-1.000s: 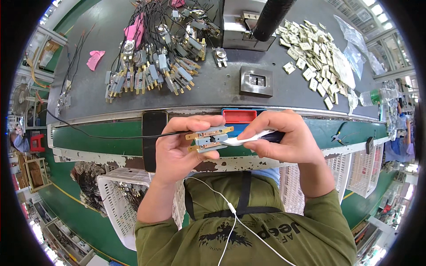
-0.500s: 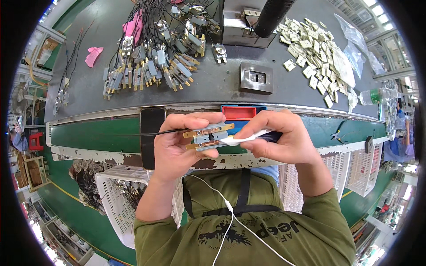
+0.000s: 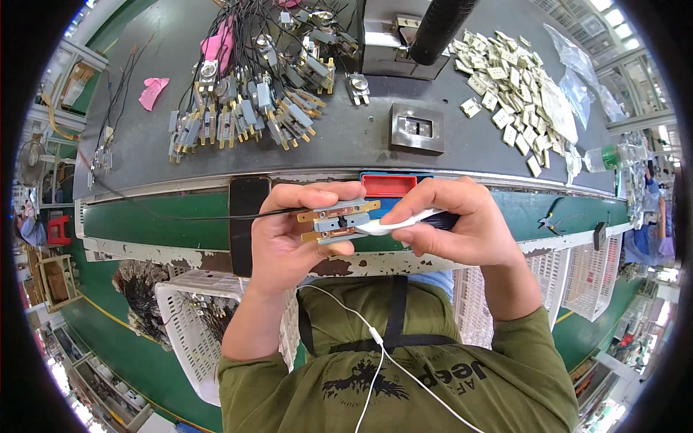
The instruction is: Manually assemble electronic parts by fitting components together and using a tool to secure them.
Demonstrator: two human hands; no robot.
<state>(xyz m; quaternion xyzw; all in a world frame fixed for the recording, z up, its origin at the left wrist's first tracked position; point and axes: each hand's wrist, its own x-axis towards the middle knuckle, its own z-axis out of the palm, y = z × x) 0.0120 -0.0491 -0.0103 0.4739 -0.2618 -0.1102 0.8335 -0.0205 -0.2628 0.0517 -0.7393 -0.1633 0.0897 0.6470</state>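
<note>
The left hand (image 3: 281, 234) pinches a grey-and-copper part (image 3: 339, 224) in front of the worktop (image 3: 346, 144); the right hand (image 3: 465, 224) has a pinching grip on a white-tipped tool (image 3: 379, 228), its tip at the part's right end. The step in hand looks like delicate tip work; the next move calls for steadiness

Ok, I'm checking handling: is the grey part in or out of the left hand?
In: the left hand holds the grey part, digits showing at its far and near edges.
</note>
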